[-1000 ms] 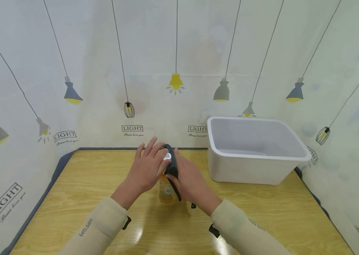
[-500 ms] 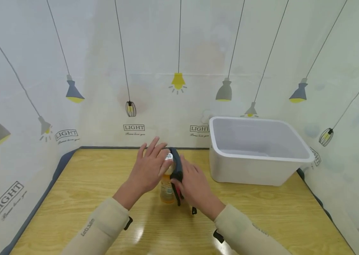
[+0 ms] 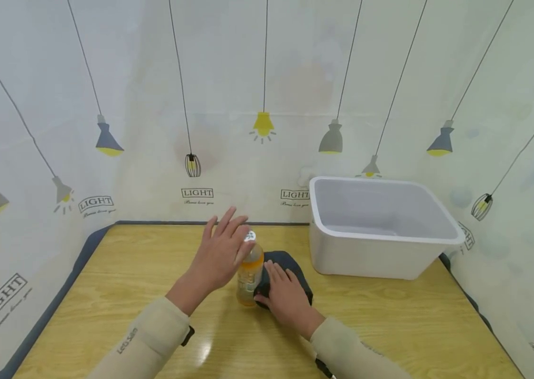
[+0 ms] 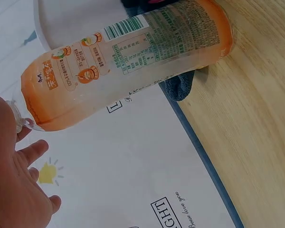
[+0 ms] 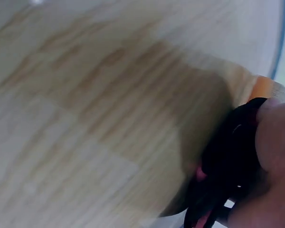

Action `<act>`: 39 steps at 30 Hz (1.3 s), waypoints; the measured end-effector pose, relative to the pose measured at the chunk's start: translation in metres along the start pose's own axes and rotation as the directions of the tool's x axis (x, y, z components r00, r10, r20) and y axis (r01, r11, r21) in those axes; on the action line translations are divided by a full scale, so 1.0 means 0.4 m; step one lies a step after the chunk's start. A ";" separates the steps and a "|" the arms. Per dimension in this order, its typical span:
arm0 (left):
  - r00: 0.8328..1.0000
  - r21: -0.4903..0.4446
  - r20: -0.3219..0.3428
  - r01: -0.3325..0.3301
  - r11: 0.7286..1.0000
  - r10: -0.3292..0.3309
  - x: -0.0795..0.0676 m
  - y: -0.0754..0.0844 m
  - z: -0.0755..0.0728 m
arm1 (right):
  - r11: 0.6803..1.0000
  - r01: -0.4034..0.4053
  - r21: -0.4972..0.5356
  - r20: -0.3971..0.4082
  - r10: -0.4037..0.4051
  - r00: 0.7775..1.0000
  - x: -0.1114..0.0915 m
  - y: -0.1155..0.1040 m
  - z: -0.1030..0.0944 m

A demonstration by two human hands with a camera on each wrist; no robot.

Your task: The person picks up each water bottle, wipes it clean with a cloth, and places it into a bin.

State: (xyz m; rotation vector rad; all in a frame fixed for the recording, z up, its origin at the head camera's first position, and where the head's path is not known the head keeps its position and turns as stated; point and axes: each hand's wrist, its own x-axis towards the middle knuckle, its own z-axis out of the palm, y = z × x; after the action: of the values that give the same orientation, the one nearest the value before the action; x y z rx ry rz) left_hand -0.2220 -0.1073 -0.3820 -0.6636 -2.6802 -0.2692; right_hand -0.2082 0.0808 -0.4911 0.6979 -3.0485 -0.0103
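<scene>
Upright on the table stands a clear plastic bottle [image 3: 250, 273] with orange print and a white cap. My left hand [image 3: 217, 255] pinches it at the cap between thumb and forefinger, the other fingers spread; the left wrist view shows the bottle [image 4: 128, 61] with its barcode label. Just right of it, a dark navy fabric piece [image 3: 283, 260], domed on top, lies low by the table. My right hand [image 3: 288, 300] holds it, fingers over the top and thumb at its near left edge. The right wrist view is blurred, with black and pink parts of the fabric piece [image 5: 228, 147] below the fingers.
A white plastic bin [image 3: 366, 252], open at the top, stands at the back right of the wooden table [image 3: 153, 273]. Behind the table hangs a pale wall cloth [image 3: 229, 79] printed with lamps. Dark blue edging runs along the table's back and sides.
My right hand has lowered the navy fabric piece from beside the bottle's cap down to the bottle's right, turning it flatter. My left hand has stayed at the cap.
</scene>
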 end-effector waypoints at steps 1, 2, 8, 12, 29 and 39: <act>1.000 -0.004 -0.002 -0.002 1.000 0.002 0.000 0.000 0.000 | 1.000 0.000 -0.003 0.011 0.000 1.000 0.000 0.002 0.009; 1.000 -0.007 -0.001 -0.003 1.000 0.003 -0.001 0.000 0.000 | 1.000 0.000 -0.005 0.022 0.000 1.000 0.000 0.004 0.018; 1.000 -0.002 -0.008 -0.010 1.000 0.010 0.001 -0.001 0.000 | 1.000 0.012 0.026 0.040 -0.013 0.999 0.002 0.010 0.027; 1.000 -0.001 -0.008 -0.008 1.000 0.008 0.001 -0.003 0.000 | 0.993 0.009 0.120 0.048 -0.014 0.999 0.002 0.009 0.008; 1.000 -0.023 0.028 0.011 1.000 -0.011 0.002 -0.003 -0.002 | 0.905 0.083 0.416 -0.328 0.064 0.943 0.019 0.017 -0.133; 1.000 -0.029 0.015 0.014 0.999 -0.013 0.001 -0.003 -0.002 | 0.925 0.163 0.343 -0.413 -0.008 0.911 0.021 -0.004 -0.222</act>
State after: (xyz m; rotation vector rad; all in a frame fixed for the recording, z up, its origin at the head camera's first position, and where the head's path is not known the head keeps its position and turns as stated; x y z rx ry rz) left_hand -0.2227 -0.1085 -0.3813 -0.6589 -2.7004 -0.3089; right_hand -0.2139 0.0755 -0.4022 0.7387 -2.6319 0.6445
